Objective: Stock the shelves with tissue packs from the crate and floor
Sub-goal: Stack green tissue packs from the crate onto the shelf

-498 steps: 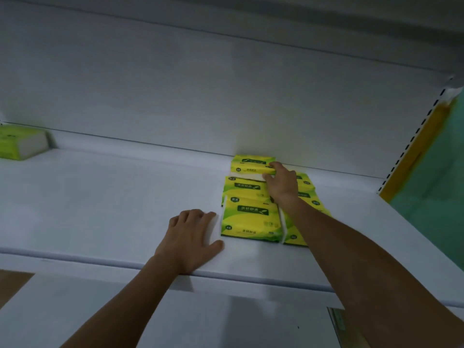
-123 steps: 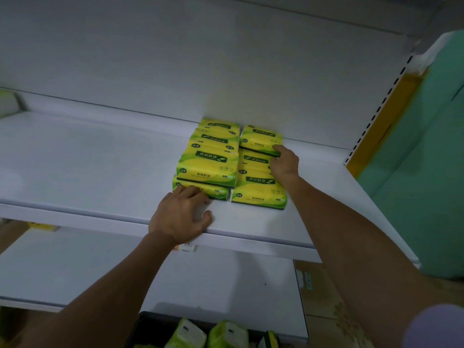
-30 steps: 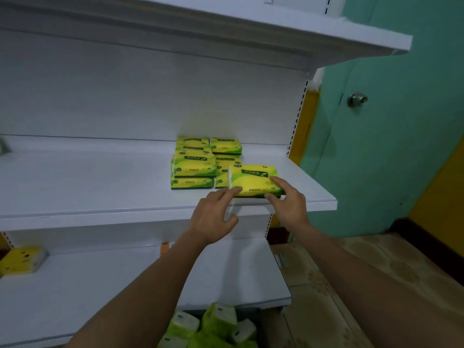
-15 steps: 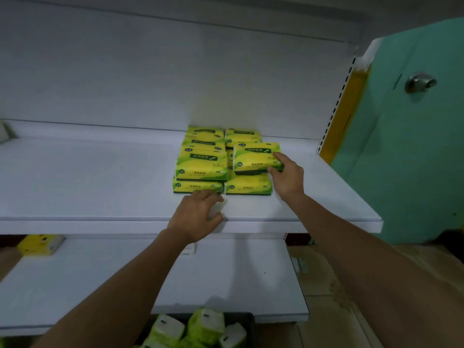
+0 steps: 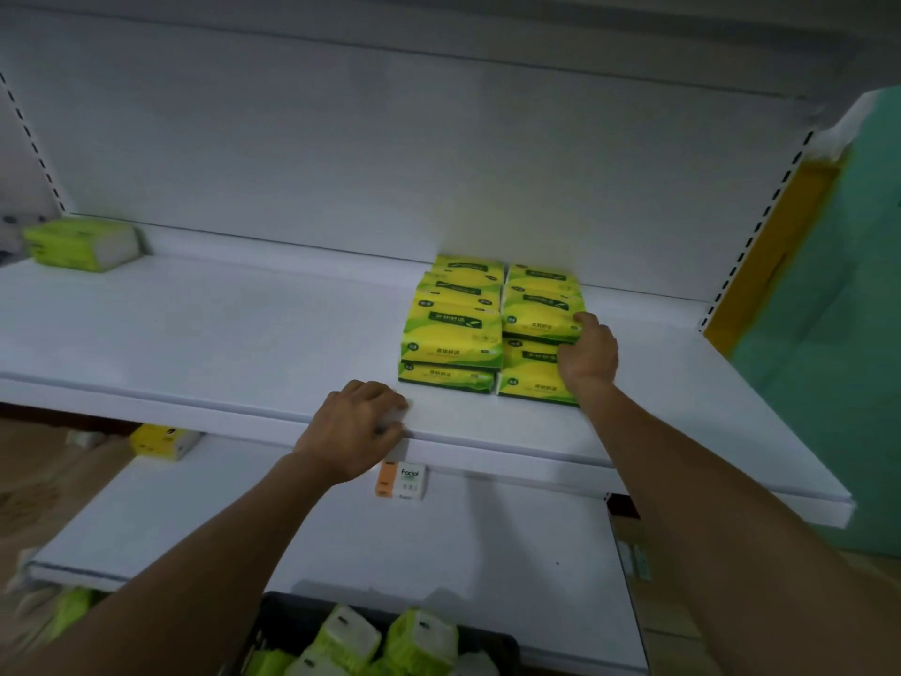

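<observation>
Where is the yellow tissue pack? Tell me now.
Head view, left side: the yellow tissue pack lies on the lower shelf near its back left corner, below and left of the left hand.

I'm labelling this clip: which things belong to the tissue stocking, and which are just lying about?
Job: stacked tissue packs, top pack under the right hand, crate of packs, shelf with left hand on its edge.
Lying about: price label, yellow pack on lower shelf.
</observation>
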Available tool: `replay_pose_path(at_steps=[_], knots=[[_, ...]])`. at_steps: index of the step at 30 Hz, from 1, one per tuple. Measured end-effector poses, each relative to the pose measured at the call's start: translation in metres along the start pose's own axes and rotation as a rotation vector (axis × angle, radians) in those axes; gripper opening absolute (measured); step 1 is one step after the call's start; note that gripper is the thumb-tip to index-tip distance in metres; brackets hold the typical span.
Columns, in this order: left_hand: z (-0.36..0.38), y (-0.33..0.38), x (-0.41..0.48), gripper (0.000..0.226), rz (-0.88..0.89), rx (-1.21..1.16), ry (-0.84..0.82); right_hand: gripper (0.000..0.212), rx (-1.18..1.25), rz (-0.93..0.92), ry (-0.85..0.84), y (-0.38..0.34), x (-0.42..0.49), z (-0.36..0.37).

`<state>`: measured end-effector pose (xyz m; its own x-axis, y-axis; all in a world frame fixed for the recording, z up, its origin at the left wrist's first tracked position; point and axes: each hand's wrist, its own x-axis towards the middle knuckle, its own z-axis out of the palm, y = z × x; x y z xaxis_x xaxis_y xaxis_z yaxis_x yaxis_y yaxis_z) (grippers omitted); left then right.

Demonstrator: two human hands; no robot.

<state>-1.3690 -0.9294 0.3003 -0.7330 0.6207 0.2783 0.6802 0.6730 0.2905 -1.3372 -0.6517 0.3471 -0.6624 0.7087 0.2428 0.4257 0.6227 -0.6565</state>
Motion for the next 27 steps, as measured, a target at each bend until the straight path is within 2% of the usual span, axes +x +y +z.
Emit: replay_pose_path(at_steps=[3,7,13,15,16,20,27], knots=[[-0.005,0.0,-0.004,0.078,-0.007,-0.001,-0.006,0.065,-0.012,-0.027,-0.004,-0.006,-0.008,-0.004],[-0.017,0.001,-0.017,0.074,-0.02,-0.021,-0.007,0.057,-0.071,-0.077,0.11,-0.022,-0.032,-0.018],[-0.047,0.003,-0.054,0.063,-0.057,-0.06,0.011,0.052,-0.077,-0.206,0.09,-0.054,-0.099,-0.023],[-0.056,0.001,-0.071,0.068,-0.052,-0.058,0.012,0.05,-0.07,-0.252,0.09,-0.065,-0.125,-0.019],[-0.06,0.0,-0.08,0.068,-0.05,-0.056,0.011,0.049,-0.055,-0.27,0.084,-0.07,-0.138,-0.017],[-0.071,-0.009,-0.112,0.037,-0.063,-0.038,0.05,0.046,-0.023,-0.327,0.015,-0.084,-0.181,-0.009],[-0.094,-0.031,-0.163,0.037,-0.127,-0.019,0.069,0.047,-0.045,-0.333,-0.123,-0.095,-0.232,0.005]])
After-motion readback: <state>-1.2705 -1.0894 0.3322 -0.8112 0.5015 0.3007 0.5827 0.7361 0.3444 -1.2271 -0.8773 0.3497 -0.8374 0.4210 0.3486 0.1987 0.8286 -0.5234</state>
